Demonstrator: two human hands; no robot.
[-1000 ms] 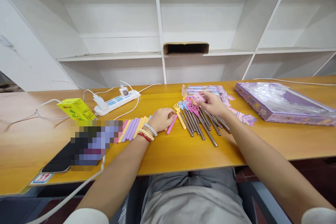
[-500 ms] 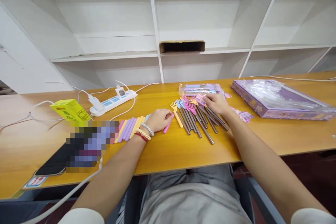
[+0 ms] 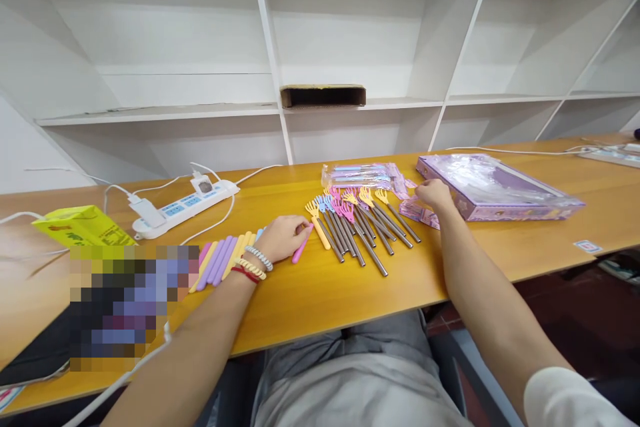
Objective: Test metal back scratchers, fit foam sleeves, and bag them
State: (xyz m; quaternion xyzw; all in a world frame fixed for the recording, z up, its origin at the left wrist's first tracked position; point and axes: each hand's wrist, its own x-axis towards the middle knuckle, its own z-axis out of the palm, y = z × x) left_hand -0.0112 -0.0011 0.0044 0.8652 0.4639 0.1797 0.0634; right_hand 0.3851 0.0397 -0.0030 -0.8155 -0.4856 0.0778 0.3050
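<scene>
"While you watched the left hand point(image 3: 285, 240), what were its fingers doing?"

"They were bent and drawn close together, at the upper end of a pink stick point(image 3: 301, 246). I couldn't tell whether they pinched it or merely touched it."

"And the right hand point(image 3: 434, 195)?"

"Its fingers were curled in, above some purple printed cards point(image 3: 420, 212). Whether it gripped one, I couldn't tell."

"Where were the scratchers, then?"

"Between the two hands lay a fanned pile of metal-shafted scratchers point(image 3: 370, 233), their hand-shaped heads pink, blue and yellow, pointing away from the person. One yellow-handled scratcher point(image 3: 320, 228) lay just right of the left hand."

"What lay left of that hand?"

"A slanting row of coloured sticks point(image 3: 220, 260), mostly purple and yellow, partly hidden by it. Farther off were a white power strip point(image 3: 187, 207) and a yellow carton point(image 3: 97, 227)."

"And around the right one?"

"A clear packet point(image 3: 357, 177) lay to its left, beyond the pile, and a purple box point(image 3: 520, 213) with clear plastic on top lay to its right."
</scene>
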